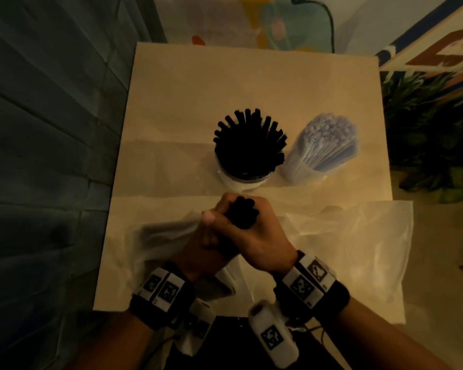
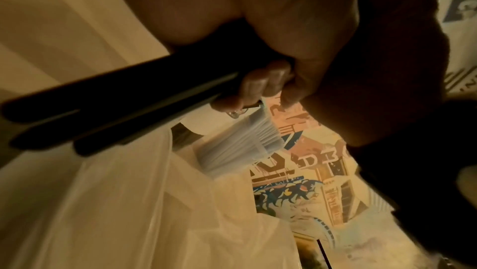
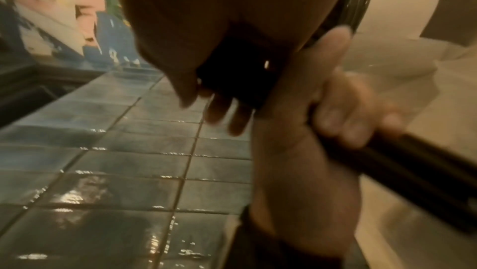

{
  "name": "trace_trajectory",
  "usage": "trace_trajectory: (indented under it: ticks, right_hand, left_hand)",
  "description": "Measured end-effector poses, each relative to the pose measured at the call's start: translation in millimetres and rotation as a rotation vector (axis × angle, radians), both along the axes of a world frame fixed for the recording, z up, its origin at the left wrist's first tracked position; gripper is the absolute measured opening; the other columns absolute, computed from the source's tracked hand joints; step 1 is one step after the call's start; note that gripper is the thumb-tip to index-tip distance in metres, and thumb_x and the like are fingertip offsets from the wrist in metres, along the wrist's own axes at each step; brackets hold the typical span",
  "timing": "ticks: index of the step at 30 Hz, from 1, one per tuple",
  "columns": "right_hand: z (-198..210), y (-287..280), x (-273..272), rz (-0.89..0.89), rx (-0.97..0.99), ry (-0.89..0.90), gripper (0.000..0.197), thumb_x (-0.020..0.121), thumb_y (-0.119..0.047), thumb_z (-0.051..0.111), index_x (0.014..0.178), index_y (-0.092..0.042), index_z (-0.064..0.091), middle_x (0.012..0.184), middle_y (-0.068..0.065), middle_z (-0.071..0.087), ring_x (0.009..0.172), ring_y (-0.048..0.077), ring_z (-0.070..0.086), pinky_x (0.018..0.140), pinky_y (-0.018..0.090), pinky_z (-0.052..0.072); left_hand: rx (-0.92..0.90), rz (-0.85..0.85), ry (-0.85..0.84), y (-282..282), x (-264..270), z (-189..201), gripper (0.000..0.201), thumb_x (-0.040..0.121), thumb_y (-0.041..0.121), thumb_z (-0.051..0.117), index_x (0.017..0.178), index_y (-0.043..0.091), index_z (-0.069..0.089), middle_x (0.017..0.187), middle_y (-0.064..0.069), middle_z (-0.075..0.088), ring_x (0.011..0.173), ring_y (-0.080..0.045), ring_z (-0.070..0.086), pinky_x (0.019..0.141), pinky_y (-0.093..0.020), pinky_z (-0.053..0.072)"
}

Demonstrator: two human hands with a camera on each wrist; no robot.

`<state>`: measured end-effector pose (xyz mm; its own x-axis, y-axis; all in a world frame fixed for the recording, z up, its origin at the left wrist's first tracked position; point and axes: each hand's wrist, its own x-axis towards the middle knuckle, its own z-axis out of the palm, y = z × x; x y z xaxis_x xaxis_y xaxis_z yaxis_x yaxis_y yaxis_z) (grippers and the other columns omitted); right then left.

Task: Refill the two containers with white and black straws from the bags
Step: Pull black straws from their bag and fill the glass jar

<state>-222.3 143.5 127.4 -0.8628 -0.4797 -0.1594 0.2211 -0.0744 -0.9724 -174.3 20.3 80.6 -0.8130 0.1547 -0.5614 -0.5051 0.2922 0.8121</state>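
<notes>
1. Both hands are together at the near middle of the worktop [image 1: 171, 84], clamped on one bundle of black straws [image 1: 242, 213]. The right hand [image 1: 259, 236] wraps the upper part, with the tips poking out above its fingers. The left hand [image 1: 201, 252] grips lower down, where a clear plastic bag [image 1: 161, 236] trails off to the left.

2. The step in hand looks like drawing this bundle free of the bag so it can go into the black-straw container [image 1: 247, 153], which stands just beyond the hands and already looks well filled. The white-straw container [image 1: 324, 148] sits just to its right and is packed tight.

3. To do it well, keep the right hand's grip firm and even round the bundle, so no single straw slides out; smooth straws slip lengthwise easily.

4. Let the left hand pinch the film rather than the straws while the bundle is pulled out, otherwise the bag comes along with it.

5. Level the lower ends before lowering them. The left wrist view shows the straws [image 2: 108, 108] fanning apart below the grip, and splayed ends would catch on the rim or on straws already standing.

6. Aim for a gap among the standing straws and come down upright, since a slanted entry may tip the container.

7. A second empty-looking bag [image 1: 358, 249] lies flat to the right, clear of the path.
</notes>
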Motion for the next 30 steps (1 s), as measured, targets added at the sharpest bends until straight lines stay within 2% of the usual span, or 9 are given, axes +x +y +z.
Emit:
trace_trajectory:
  ticks: [2,6,11,16,19,21,22,24,30]
  right_hand:
    - [4.6,4.7,-7.5,-0.104,-0.004,0.050,0.035,0.093,-0.020,0.066,0.069,0.003,0.057,0.061,0.015,0.063,0.057,0.030,0.062,0.056,0.041,0.051]
    - [16.6,21.3,-44.7,-0.319,-0.002,0.215,0.034,0.093,-0.028,0.063,0.069,-0.004,0.059,0.063,0.016,0.064,0.060,0.040,0.064,0.057,0.057,0.051]
    - [29.9,41.0,-98.4,-0.515,-0.087,0.300,0.035,0.094,-0.035,0.063,0.067,-0.015,0.055,0.056,0.005,0.056,0.057,0.031,0.060,0.065,0.057,0.050]
    - [16.9,32.0,-121.4,-0.517,0.069,0.275,0.033,0.095,-0.023,0.064,0.069,-0.004,0.056,0.059,0.012,0.058,0.062,0.036,0.064,0.065,0.049,0.052]
    - [1.1,18.2,-118.6,-0.407,0.221,0.259,0.023,0.089,-0.019,0.073,0.085,-0.001,0.060,0.071,0.008,0.066,0.069,0.019,0.066,0.068,0.034,0.052]
    - [-4.1,20.5,-114.2,-0.372,0.297,0.280,0.038,0.083,-0.023,0.079,0.112,-0.011,0.057,0.091,-0.003,0.069,0.086,0.004,0.067,0.078,0.022,0.053]
    - [-4.7,25.8,-111.7,-0.389,0.304,0.304,0.055,0.080,-0.026,0.082,0.125,-0.016,0.051,0.103,-0.005,0.069,0.098,0.003,0.066,0.087,0.021,0.053]
    - [-8.5,41.9,-101.8,-0.458,0.299,0.355,0.077,0.076,-0.030,0.084,0.139,-0.017,0.041,0.124,-0.001,0.063,0.118,0.008,0.060,0.101,0.025,0.049]
    - [-68.6,68.6,-49.1,-0.476,0.569,0.296,0.090,0.071,-0.049,0.079,0.145,-0.014,0.042,0.134,-0.003,0.057,0.121,0.005,0.056,0.099,0.033,0.052]
  left_hand:
    - [-0.035,-0.002,0.081,1.6,-13.0,1.2,0.041,0.086,-0.008,0.066,0.124,0.002,0.056,0.097,0.000,0.061,0.090,-0.005,0.062,0.069,-0.002,0.044]
    - [-0.174,-0.016,0.272,-12.4,-37.7,-25.3,0.048,0.072,0.044,0.078,0.111,0.028,0.054,0.104,0.012,0.060,0.094,-0.006,0.060,0.077,-0.028,0.050]
    - [-0.305,0.213,0.285,-39.2,-65.9,-48.0,0.075,0.055,0.058,0.081,0.117,0.033,0.047,0.116,0.012,0.052,0.103,-0.010,0.054,0.085,-0.032,0.051]
    - [-0.204,0.183,0.328,-31.8,-94.5,-51.5,0.100,0.050,0.056,0.088,0.134,0.042,0.035,0.135,0.013,0.041,0.125,-0.009,0.045,0.102,-0.040,0.046]
    - [-0.103,0.146,0.385,-18.1,-114.9,-43.1,0.096,0.053,0.049,0.092,0.130,0.058,0.036,0.134,0.022,0.047,0.125,-0.002,0.048,0.100,-0.035,0.048]
    - [-0.041,0.121,0.418,-13.7,-129.9,-41.3,0.093,0.055,0.038,0.094,0.134,0.041,0.046,0.130,0.013,0.058,0.121,-0.009,0.057,0.094,-0.041,0.053]
    - [-0.024,0.111,0.441,-13.8,-136.2,-43.3,0.090,0.055,0.034,0.095,0.133,0.031,0.050,0.128,0.007,0.062,0.119,-0.014,0.060,0.094,-0.045,0.053]
    - [-0.049,0.104,0.470,-14.2,-143.1,-47.8,0.091,0.052,0.036,0.095,0.130,0.029,0.049,0.132,0.007,0.059,0.122,-0.015,0.058,0.099,-0.044,0.051]
    - [-0.051,0.038,0.421,-19.8,-152.2,-51.7,0.097,0.049,0.051,0.090,0.123,0.069,0.030,0.133,0.034,0.046,0.125,0.007,0.047,0.108,-0.030,0.044]
